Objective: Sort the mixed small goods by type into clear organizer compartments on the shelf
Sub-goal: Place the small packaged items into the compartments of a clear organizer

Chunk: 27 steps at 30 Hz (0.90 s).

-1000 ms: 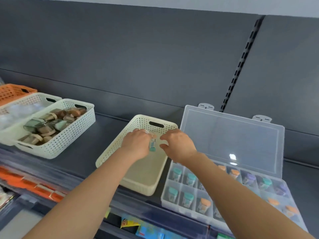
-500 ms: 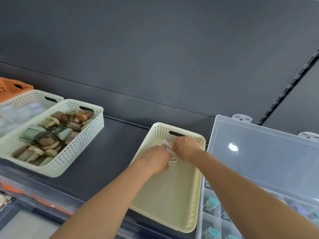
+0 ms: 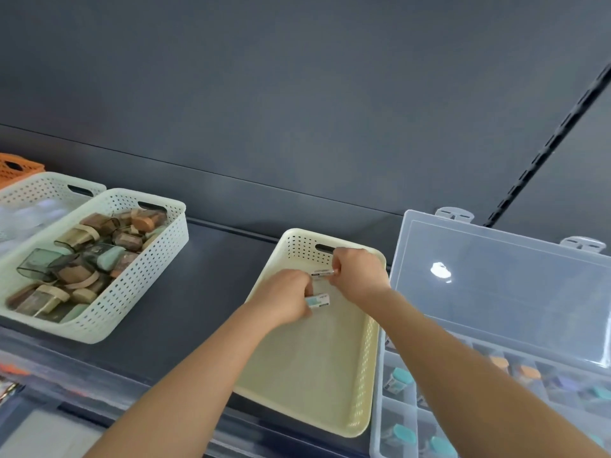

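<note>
The cream basket [image 3: 360, 375] was matt plastic, its walls perforated with small holes and its floor smooth. A white basket [image 3: 139, 285] at the left was the same perforated plastic, filled with small glossy containers [image 3: 82, 259] (some translucent, some with matt tan or mint caps). The clear organizer [image 3: 396, 418] was smooth transparent plastic, and its raised lid [image 3: 515, 302] was glossy enough to show a bright reflection. The shelf surface [image 3: 211, 282] and back panel [image 3: 297, 110] looked like matt dark grey painted metal. An orange basket [image 3: 16, 166] looked plastic too.
</note>
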{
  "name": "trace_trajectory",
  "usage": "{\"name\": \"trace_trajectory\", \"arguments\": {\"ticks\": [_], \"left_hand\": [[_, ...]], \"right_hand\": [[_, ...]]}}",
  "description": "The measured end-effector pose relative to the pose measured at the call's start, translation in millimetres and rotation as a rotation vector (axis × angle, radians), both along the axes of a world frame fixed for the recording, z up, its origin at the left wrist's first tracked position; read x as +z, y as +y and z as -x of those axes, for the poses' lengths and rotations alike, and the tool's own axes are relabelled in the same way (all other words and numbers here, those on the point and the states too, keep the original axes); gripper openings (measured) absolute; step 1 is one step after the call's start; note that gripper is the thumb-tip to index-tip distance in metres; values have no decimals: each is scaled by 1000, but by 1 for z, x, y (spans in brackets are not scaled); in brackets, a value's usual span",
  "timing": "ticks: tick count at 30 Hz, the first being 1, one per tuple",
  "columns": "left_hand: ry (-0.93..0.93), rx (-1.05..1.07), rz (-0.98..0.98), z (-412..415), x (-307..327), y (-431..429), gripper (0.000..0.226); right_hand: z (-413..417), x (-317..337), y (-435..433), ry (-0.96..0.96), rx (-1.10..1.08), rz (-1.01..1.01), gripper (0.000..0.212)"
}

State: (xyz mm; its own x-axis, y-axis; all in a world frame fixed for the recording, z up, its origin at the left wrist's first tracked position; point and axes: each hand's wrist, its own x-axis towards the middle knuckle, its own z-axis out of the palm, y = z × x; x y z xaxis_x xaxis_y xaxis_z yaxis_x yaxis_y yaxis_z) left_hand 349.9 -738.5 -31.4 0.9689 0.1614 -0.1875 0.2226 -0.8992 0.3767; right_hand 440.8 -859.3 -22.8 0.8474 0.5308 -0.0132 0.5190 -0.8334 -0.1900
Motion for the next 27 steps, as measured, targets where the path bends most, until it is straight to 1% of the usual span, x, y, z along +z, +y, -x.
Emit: {"name": "trace_trajectory", "arguments": {"ticks": [3, 5, 8, 11, 14, 18, 20, 22, 25, 27], "left_hand": [[-79, 81, 106, 5, 7, -7, 15], [-149, 122, 154, 11, 11, -15, 13], [-294, 184, 167, 20, 18, -31, 18], [-468, 276, 255, 33, 24, -56, 25], [-596, 289, 297, 50, 32, -90, 26], [-727, 268, 369, 73, 43, -144, 25], [-748, 253, 391, 83, 47, -175, 23], [-751, 219, 390, 92, 49, -204, 21], [-737, 153, 410, 103, 49, -244, 21], [-721, 119, 424, 106, 48, -264, 18]], "right_hand": [[11, 10, -19, 4, -15, -210, 8], [20, 18, -34, -28, -4, -317, 7], [36, 30, -61, -105, 33, -459, 8], [53, 40, -96, -162, 75, -574, 12], [71, 47, -136, -206, 82, -688, 16], [91, 48, -192, -183, 82, -751, 4], [102, 47, -222, -177, 83, -768, 3], [112, 45, -251, -184, 71, -780, 7], [125, 43, -291, -191, 26, -778, 20], [131, 41, -314, -207, 8, -760, 14]]}}
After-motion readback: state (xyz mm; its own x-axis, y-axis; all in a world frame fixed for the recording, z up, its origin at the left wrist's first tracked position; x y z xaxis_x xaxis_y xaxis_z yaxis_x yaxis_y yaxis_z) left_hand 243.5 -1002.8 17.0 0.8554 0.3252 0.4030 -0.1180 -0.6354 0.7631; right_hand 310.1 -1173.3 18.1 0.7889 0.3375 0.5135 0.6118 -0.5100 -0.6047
